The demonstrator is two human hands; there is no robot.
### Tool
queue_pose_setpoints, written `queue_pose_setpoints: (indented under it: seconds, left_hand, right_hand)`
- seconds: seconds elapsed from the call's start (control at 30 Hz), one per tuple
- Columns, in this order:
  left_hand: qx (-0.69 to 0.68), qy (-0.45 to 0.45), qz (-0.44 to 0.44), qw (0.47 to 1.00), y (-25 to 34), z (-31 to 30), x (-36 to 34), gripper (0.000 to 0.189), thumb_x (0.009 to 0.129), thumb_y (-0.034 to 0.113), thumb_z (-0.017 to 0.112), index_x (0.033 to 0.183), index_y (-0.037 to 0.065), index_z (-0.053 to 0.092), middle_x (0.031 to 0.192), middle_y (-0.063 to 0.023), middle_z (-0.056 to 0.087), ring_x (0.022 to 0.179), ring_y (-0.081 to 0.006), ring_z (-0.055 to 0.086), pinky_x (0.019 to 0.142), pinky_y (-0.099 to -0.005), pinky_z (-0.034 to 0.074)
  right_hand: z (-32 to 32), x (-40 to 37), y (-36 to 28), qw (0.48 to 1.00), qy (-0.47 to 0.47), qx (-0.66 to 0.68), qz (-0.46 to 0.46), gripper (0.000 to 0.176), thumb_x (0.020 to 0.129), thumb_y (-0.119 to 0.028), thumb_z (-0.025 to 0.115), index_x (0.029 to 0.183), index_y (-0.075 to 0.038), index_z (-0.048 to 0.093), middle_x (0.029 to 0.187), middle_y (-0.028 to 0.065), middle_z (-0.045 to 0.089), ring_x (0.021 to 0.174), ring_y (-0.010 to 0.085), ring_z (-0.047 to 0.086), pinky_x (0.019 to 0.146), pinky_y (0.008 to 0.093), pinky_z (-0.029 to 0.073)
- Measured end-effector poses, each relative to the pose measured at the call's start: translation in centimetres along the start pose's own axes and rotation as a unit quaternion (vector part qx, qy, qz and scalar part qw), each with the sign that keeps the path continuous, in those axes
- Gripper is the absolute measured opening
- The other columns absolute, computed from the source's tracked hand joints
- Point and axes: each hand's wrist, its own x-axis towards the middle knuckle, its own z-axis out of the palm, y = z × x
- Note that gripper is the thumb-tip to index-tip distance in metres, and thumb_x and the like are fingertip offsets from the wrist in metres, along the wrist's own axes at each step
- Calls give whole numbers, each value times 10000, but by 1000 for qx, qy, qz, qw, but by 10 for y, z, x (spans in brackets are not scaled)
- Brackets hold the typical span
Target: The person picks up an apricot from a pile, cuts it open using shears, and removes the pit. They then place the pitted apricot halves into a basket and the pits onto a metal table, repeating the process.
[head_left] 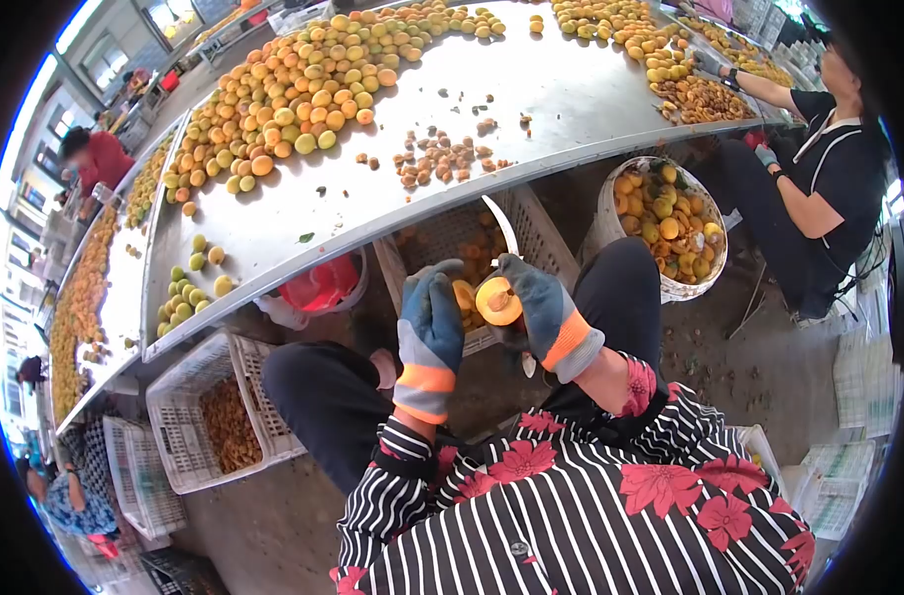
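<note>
My right hand (546, 312), in a blue-grey glove with an orange band, is closed around a cut apricot half (493, 305). Its cut face points up and left, with the brown pit showing. A small metallic tip (528, 366), perhaps a blade, pokes out below that hand. My left hand (431, 322), gloved alike, has its fingers curled. At its fingertips is another apricot piece (463, 295), which it seems to grip, partly hidden. Both hands are close together over a plastic crate (543, 230) with apricots in it, below the table edge.
A metal table (273, 213) carries a large apricot heap (303, 94) and loose pits (442, 159). Under it are a red basin (318, 285) and a crate of brown pits (189, 451). At right, a bucket of apricots (690, 283) stands beside a seated co-worker (819, 198).
</note>
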Motion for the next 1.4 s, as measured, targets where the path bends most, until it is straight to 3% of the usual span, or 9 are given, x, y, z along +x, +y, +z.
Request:
queue_pose_setpoints:
  seconds: [0.2,0.33,0.47,0.63,0.9,1.1,1.2,1.27,1.4]
  left_hand:
    - [-39,-67,39,996,31,18,-12,341,1034,238,468,1224,-6,613,1151,-101,662,1044,-137,609,898,-271,486]
    - [-190,-43,-54,979,23,24,-15,321,1008,198,517,1228,-14,615,1079,-81,686,974,-132,628,860,-262,493]
    - [-222,-30,-125,967,32,21,-23,342,1024,222,485,1237,-14,612,1107,-82,678,998,-134,618,874,-268,491]
    - [-114,-74,-44,990,24,12,-31,365,1046,216,411,1273,-7,590,1165,-99,652,1050,-152,603,913,-282,475]
    - [-252,-47,-72,964,35,21,-37,425,1054,229,366,1387,-4,489,1297,-116,590,1110,-184,596,968,-288,455]
    - [-79,-56,47,994,35,20,-39,601,803,-85,695,1363,4,497,1315,-121,586,1159,-202,590,997,-304,462]
    - [-77,-65,85,991,26,19,-36,477,899,77,663,1345,2,509,1262,-112,612,1119,-186,607,963,-298,483]
    - [-199,-73,-49,976,6,17,-36,434,961,213,591,1336,8,517,1209,-98,630,1084,-172,618,934,-293,497]
    - [-225,-23,-101,969,1,23,-36,440,1025,372,448,1260,21,575,1030,-59,652,867,-113,622,739,-242,498]
  right_hand:
    - [-6,20,23,984,-41,-96,-142,345,998,-369,553,1009,-36,642,797,10,634,735,82,581,643,253,474]
    - [-4,18,32,959,31,-176,-219,362,1002,-370,545,993,-17,625,798,57,653,754,77,581,654,273,483]
    - [0,4,30,946,43,-193,-257,308,974,-322,605,966,-15,603,785,90,660,699,100,589,623,282,484]
    - [0,-2,29,942,10,-184,-281,230,931,-239,675,944,-25,591,721,100,637,634,116,586,569,295,466]
    - [2,-15,18,916,-27,-233,-324,156,920,-161,665,941,-28,586,710,130,642,647,175,658,561,317,477]
    - [3,-20,14,882,-40,-258,-393,105,918,-118,647,954,-36,591,734,141,660,698,213,704,576,333,510]
    - [2,-16,20,880,-41,-253,-399,103,925,-113,637,970,-30,596,766,132,671,722,197,704,597,325,518]
    - [0,-10,25,899,-53,-223,-373,113,932,-116,630,992,-25,601,797,118,678,750,170,697,624,312,521]
    - [2,-1,28,939,-68,-139,-308,148,940,-122,625,1045,-18,612,861,85,686,818,113,664,696,278,522]
